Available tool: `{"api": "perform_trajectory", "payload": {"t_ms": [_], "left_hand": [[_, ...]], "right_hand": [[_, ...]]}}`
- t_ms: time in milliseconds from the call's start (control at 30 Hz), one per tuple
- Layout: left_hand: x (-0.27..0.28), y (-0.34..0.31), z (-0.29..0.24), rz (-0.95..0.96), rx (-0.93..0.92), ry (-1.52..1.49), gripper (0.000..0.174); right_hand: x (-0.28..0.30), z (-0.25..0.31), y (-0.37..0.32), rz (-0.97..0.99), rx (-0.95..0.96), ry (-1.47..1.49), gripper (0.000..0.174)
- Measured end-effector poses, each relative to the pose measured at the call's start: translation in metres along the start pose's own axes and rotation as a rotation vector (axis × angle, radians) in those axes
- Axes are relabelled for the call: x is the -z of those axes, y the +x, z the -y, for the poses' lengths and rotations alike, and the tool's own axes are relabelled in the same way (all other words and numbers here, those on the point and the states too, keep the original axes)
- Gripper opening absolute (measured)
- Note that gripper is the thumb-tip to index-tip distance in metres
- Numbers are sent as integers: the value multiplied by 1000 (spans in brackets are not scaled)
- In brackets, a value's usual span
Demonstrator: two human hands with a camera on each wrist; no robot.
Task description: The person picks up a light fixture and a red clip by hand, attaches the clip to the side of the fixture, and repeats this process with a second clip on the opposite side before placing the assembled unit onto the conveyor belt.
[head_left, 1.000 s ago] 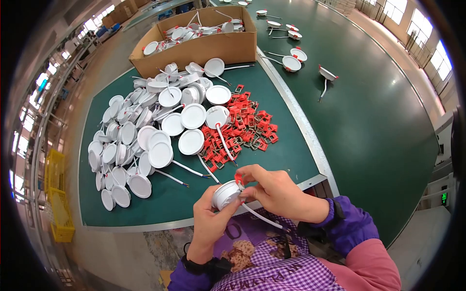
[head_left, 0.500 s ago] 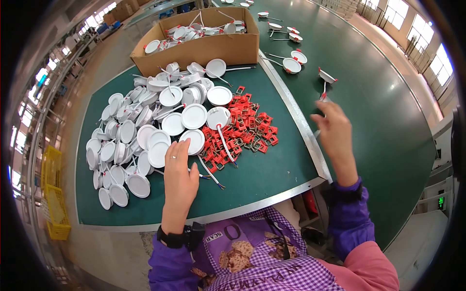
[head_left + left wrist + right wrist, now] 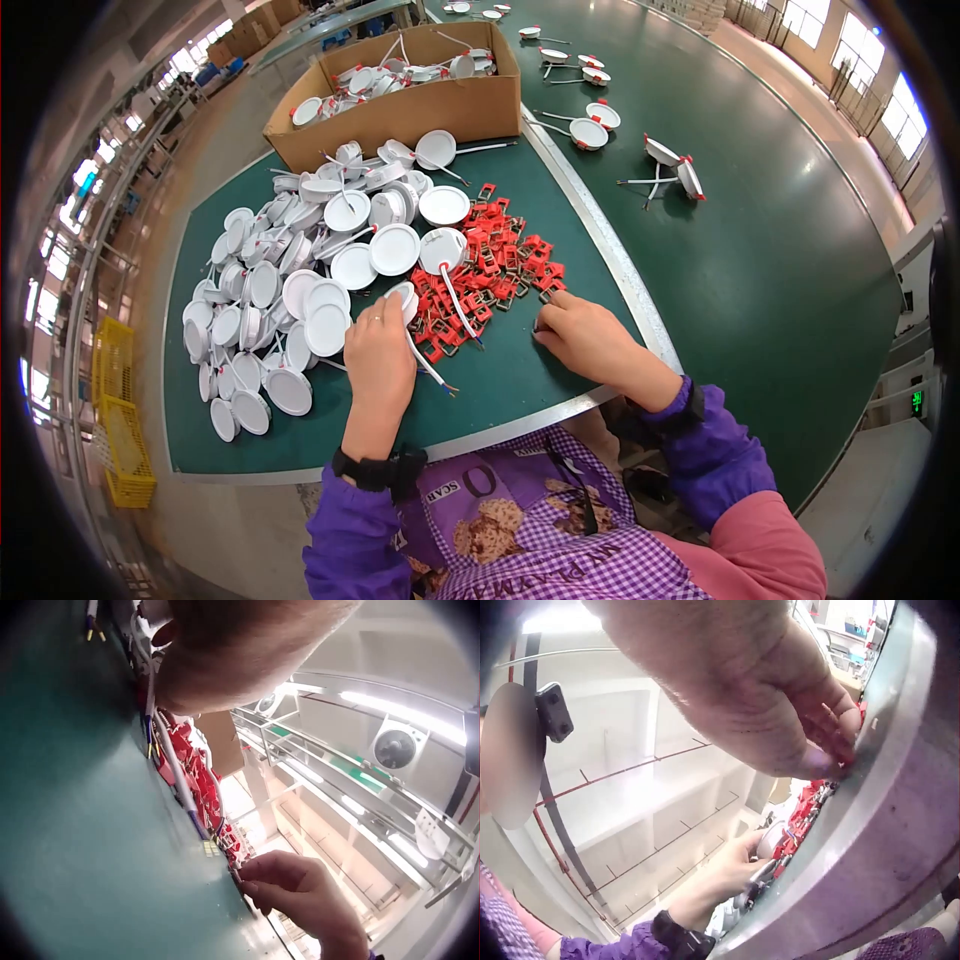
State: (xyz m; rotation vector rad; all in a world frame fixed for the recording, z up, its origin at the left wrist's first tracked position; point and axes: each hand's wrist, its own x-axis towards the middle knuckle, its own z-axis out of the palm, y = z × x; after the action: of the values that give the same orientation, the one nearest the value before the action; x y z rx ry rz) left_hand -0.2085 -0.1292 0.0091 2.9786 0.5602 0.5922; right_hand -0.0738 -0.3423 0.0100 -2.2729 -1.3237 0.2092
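My left hand (image 3: pixel 380 350) grips a round white downlight (image 3: pixel 405 297) by its edge, low over the green table. The lamp is partly hidden by the fingers; in the right wrist view its pale disc (image 3: pixel 771 841) shows in the grasp. Bent over the right edge of a pile of red spring clips (image 3: pixel 490 260) is my right hand (image 3: pixel 590 335). Its thumb and fingertips pinch a small red clip (image 3: pixel 847 761), mostly covered by the fingers. White downlights (image 3: pixel 330 320) with cables lie heaped left of the clips.
A cardboard box (image 3: pixel 400 115) of lamps stands at the table's back. Metal edging (image 3: pixel 600 230) separates this table from a long green surface (image 3: pixel 760 270) at right, where several lamps with red clips lie. Yellow crates (image 3: pixel 125 430) stand on the floor at left.
A clipped downlight now lies on the right-hand green surface beside another. My right hand has come back left to the red clips; my left hand has gone from both-handed work to a lamp on the table.
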Motion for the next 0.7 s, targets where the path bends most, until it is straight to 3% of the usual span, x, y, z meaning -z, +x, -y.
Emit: {"api": "perform_trajectory", "payload": {"t_ms": [67,133,200,267,300,400,500,567,600,667,700], "left_hand": [[12,-8,-6,-18,10,-54,37],[27,-18,-14,-90,180,-374,36],[32,-28,-11,-118,165,-431,33],[46,-35,-24,-60,470,-1154,31],[47,-40,-27,-66,428,-1342,28],[46,-53,-39,-7,590,-1653,32],[42,-63,-48,75,731,-1841,37],[34,-68,-51,117,745,-1985,38],[29,-70,-50,159,761,-2123,40],[24,-74,-53,200,724,-2224,43],[24,-74,-57,248,716,-2340,44]], "right_hand": [[2,-1,-1,21,-27,10,11],[-3,-2,0,-51,-64,-44,12],[-4,-1,0,-49,-82,-33,12],[-4,-1,0,-48,-94,-18,13],[-5,0,-1,-58,-86,-15,13],[-6,1,-2,-54,-81,-10,13],[-4,4,-2,-196,6,20,13],[4,16,-1,-240,58,494,12],[3,19,-2,-241,63,493,12],[-2,25,-4,-12,-130,1233,11],[-1,29,-6,53,-169,1256,12]]}}
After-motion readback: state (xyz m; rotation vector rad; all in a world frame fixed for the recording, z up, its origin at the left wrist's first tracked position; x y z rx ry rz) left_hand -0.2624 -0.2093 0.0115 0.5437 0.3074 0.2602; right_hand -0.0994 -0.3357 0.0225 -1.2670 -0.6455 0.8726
